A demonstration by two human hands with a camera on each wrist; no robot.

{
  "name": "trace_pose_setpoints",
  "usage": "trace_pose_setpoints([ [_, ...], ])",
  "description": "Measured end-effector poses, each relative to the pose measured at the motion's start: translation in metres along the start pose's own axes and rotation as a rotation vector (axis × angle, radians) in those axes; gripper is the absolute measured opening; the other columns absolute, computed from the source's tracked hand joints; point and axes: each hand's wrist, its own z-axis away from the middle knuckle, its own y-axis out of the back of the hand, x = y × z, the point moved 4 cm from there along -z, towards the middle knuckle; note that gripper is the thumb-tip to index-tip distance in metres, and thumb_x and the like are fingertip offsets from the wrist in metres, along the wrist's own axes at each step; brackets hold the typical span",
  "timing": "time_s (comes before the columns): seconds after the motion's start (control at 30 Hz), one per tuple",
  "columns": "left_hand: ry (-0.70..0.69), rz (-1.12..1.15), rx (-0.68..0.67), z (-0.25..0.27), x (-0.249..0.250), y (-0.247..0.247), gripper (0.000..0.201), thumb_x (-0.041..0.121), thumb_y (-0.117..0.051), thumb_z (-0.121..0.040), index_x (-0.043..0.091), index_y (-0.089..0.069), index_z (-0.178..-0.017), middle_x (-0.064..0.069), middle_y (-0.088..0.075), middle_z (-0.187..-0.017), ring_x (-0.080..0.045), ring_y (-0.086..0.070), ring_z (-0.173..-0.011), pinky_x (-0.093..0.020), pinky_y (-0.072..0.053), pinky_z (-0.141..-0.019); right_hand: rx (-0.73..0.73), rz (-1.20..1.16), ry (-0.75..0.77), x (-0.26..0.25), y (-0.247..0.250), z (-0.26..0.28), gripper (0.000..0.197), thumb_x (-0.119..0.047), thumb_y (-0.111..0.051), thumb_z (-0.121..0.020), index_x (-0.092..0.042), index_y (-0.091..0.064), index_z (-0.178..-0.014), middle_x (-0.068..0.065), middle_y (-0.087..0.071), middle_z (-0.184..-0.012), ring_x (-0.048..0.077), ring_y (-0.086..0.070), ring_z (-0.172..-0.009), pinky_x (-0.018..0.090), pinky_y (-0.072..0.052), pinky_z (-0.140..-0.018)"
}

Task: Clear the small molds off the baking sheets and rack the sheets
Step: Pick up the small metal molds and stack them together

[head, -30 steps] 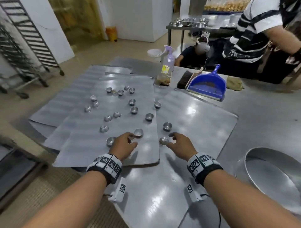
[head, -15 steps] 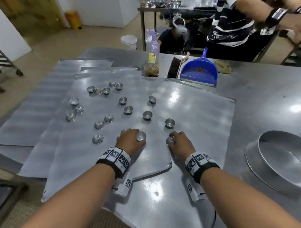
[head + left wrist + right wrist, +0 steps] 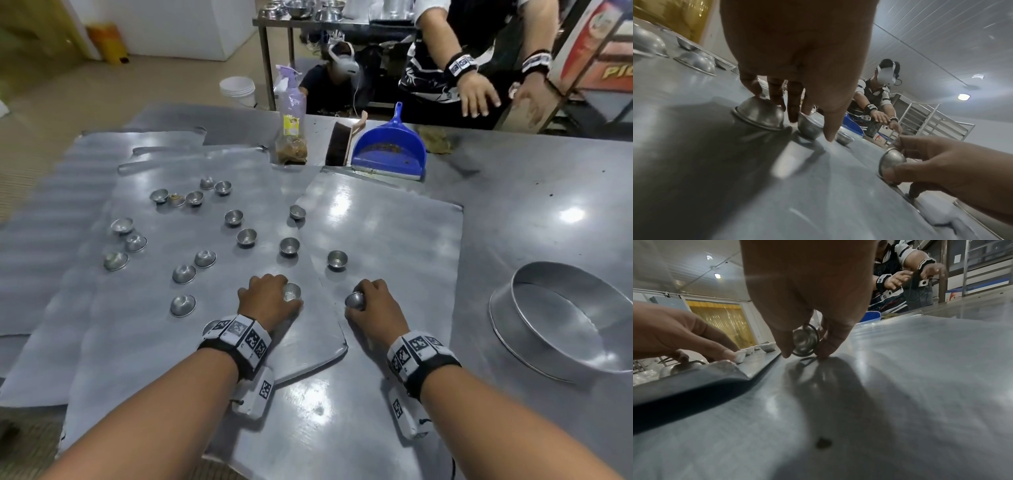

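Several small round metal molds lie scattered on the left baking sheet, and one mold stands on the right baking sheet. My left hand is down on the left sheet's near right part and pinches an upright mold between thumb and fingers. Its outer fingers touch an upturned mold. My right hand pinches another mold, tipped on its side at the near left of the right sheet.
More sheets lie stacked under the left one. A large round pan stands on the table at right. A blue dustpan, brush and spray bottle stand behind the sheets. Another person works across the table.
My left hand closed its thumb and fingers on the mold beside it. My right hand took hold of its mold and tipped it up on edge. The head view came closer.
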Motion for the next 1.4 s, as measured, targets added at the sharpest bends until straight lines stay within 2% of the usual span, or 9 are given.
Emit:
trace_pose_setpoints([
  [0.07, 0.002, -0.066, 0.015, 0.003, 0.006, 0.001, 0.047, 0.054, -0.060, -0.083, 0.025, -0.060, -0.120, -0.001, -0.060, -0.123, -0.027, -0.046, -0.119, -0.043, -0.030, -0.089, 0.012, -0.001, 0.017, 0.002, 0.000, 0.003, 0.027, -0.036, -0.069, -0.082, -0.022, -0.055, -0.099, -0.002, -0.046, -0.114, 0.022, -0.058, -0.084, 0.030, -0.045, -0.072],
  [0.2, -0.022, -0.068, 0.017, 0.008, 0.012, -0.006, 0.050, 0.056, -0.060, -0.084, 0.025, -0.059, -0.124, -0.001, -0.059, -0.125, -0.027, -0.048, -0.119, -0.044, -0.031, -0.093, 0.021, -0.043, 0.043, 0.001, 0.000, 0.010, 0.029, -0.045, -0.071, -0.077, -0.027, -0.055, -0.093, -0.010, -0.048, -0.110, 0.001, -0.054, -0.081, 0.024, -0.044, -0.070],
  [0.4, -0.035, -0.081, 0.045, 0.013, 0.009, -0.013, 0.048, 0.059, -0.059, -0.083, 0.025, -0.061, -0.117, 0.001, -0.061, -0.119, -0.025, -0.053, -0.113, -0.043, -0.033, -0.091, -0.005, -0.066, 0.034, 0.002, 0.000, 0.014, 0.054, -0.046, -0.071, -0.078, -0.029, -0.050, -0.125, -0.006, -0.054, -0.116, 0.015, -0.055, -0.102, 0.028, -0.046, -0.083],
  [0.67, -0.089, -0.100, 0.065, 0.017, 0.009, -0.014, 0.033, 0.054, -0.056, -0.084, 0.028, -0.060, -0.102, 0.003, -0.064, -0.105, -0.024, -0.057, -0.104, -0.041, -0.032, -0.085, -0.012, -0.050, 0.018, 0.000, -0.002, 0.021, 0.068, -0.047, -0.071, -0.080, -0.026, -0.048, -0.141, -0.002, -0.057, -0.133, 0.019, -0.055, -0.120, 0.032, -0.046, -0.099],
  [0.8, -0.109, -0.086, 0.040, 0.018, 0.009, -0.016, 0.034, 0.053, -0.058, -0.083, 0.030, -0.059, -0.107, 0.004, -0.062, -0.108, -0.024, -0.056, -0.107, -0.043, -0.032, -0.088, 0.001, -0.021, 0.008, 0.002, -0.002, 0.027, 0.067, -0.039, -0.067, -0.082, -0.025, -0.046, -0.144, -0.003, -0.055, -0.135, 0.018, -0.052, -0.123, 0.031, -0.044, -0.101],
  [0.97, -0.121, -0.090, 0.028, 0.018, 0.008, -0.015, 0.030, 0.054, -0.058, -0.083, 0.030, -0.059, -0.101, 0.004, -0.062, -0.105, -0.023, -0.056, -0.105, -0.043, -0.032, -0.086, -0.028, 0.021, -0.001, 0.000, -0.002, 0.026, 0.067, -0.035, -0.067, -0.084, -0.019, -0.046, -0.146, 0.002, -0.054, -0.137, 0.022, -0.049, -0.126, 0.033, -0.042, -0.104],
  [1.17, -0.152, -0.066, 0.014, 0.021, 0.010, -0.014, 0.029, 0.049, -0.058, -0.087, 0.030, -0.060, -0.109, 0.002, -0.058, -0.109, -0.023, -0.055, -0.107, -0.043, -0.032, -0.090, -0.018, 0.017, -0.015, 0.000, -0.002, 0.027, 0.061, -0.033, -0.071, -0.083, -0.021, -0.053, -0.139, 0.005, -0.057, -0.129, 0.024, -0.055, -0.117, 0.032, -0.046, -0.095],
  [1.33, -0.133, 0.287, 0.008, 0.025, 0.007, -0.013, 0.050, 0.036, -0.070, -0.079, 0.029, -0.059, -0.127, 0.001, -0.051, -0.122, -0.025, -0.058, -0.110, -0.046, -0.044, -0.101, 0.005, -0.137, -0.074, 0.007, 0.002, 0.028, 0.065, -0.035, -0.073, -0.077, -0.021, -0.055, -0.138, 0.001, -0.063, -0.127, 0.021, -0.060, -0.113, 0.033, -0.049, -0.097],
  [1.4, -0.123, 0.420, 0.046, 0.030, 0.007, -0.008, 0.053, 0.031, -0.077, -0.073, 0.028, -0.062, -0.124, 0.003, -0.054, -0.119, -0.021, -0.060, -0.106, -0.042, -0.048, -0.099, -0.002, -0.148, -0.080, 0.009, 0.004, 0.029, 0.064, -0.039, -0.074, -0.076, -0.022, -0.056, -0.135, -0.001, -0.065, -0.124, 0.019, -0.061, -0.110, 0.033, -0.050, -0.095],
])
